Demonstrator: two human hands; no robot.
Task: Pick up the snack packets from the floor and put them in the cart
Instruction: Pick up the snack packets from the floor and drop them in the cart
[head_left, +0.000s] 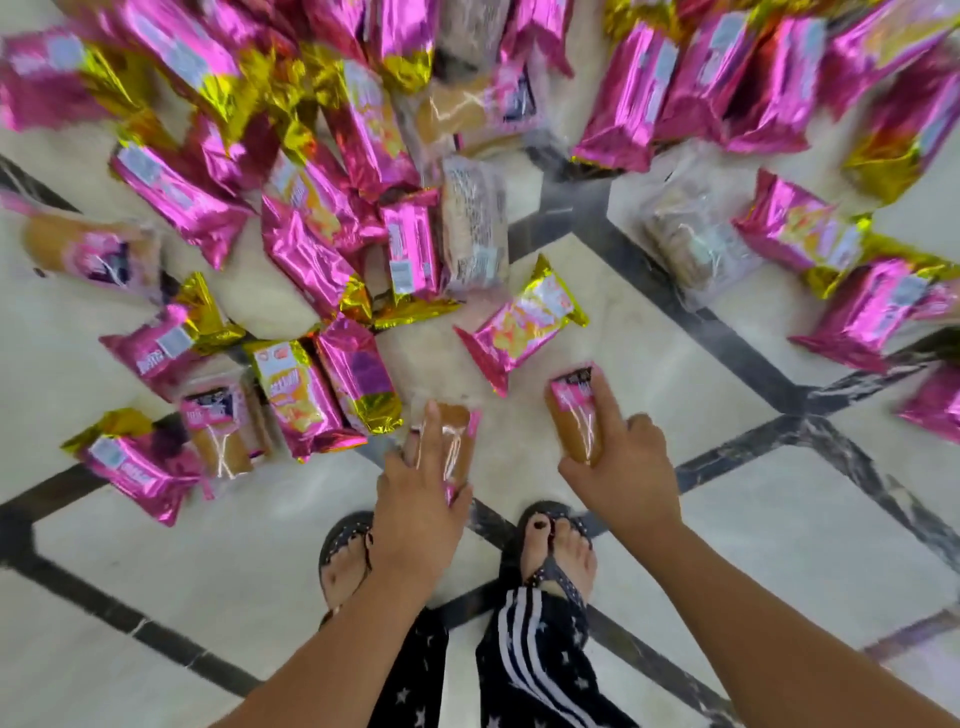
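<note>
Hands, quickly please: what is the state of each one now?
Left hand: grips a clear-wrapped cake packet.
Right hand: grips a pink-labelled cake packet.

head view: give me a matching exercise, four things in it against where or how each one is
1 left hand
2 pink-labelled cake packet
3 pink and gold packet
4 sandal

A worn on a foot
B held by the right hand
C lying loose on pale tile
D gripping a clear-wrapped cake

Pairs: 1-D, 2-B, 3-C, 4-A
</note>
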